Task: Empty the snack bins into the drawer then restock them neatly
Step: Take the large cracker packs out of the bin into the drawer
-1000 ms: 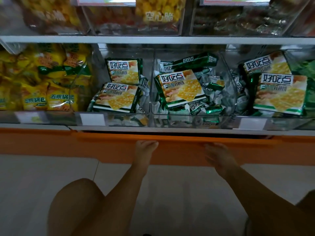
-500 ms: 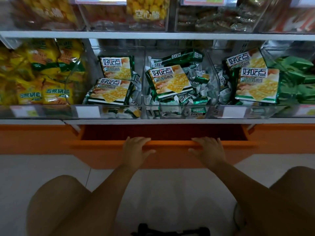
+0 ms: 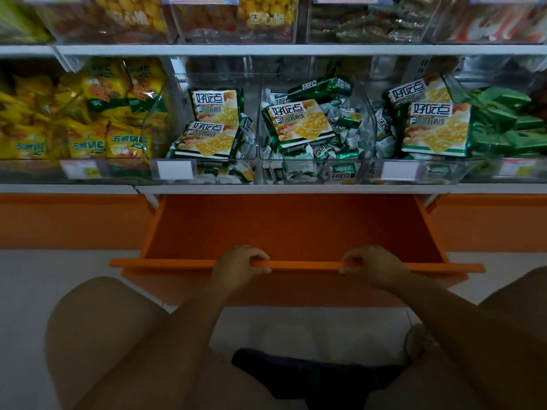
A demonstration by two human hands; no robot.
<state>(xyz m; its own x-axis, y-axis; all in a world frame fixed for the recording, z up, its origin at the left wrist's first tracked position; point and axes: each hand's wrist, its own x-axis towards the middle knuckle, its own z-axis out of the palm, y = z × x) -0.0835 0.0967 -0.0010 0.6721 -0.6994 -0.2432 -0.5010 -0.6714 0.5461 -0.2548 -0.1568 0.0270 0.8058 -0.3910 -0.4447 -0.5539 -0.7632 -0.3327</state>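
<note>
The front lip of the open orange drawer is gripped by the left hand and right hand, fingers curled over it, with the full snack bins shelved just above and behind the drawer, equally near both.

Counts above the drawer
Clear bins: 3. Large cracker bags: 5, split 2, 1, 2. Small packets: uncountable.
</note>
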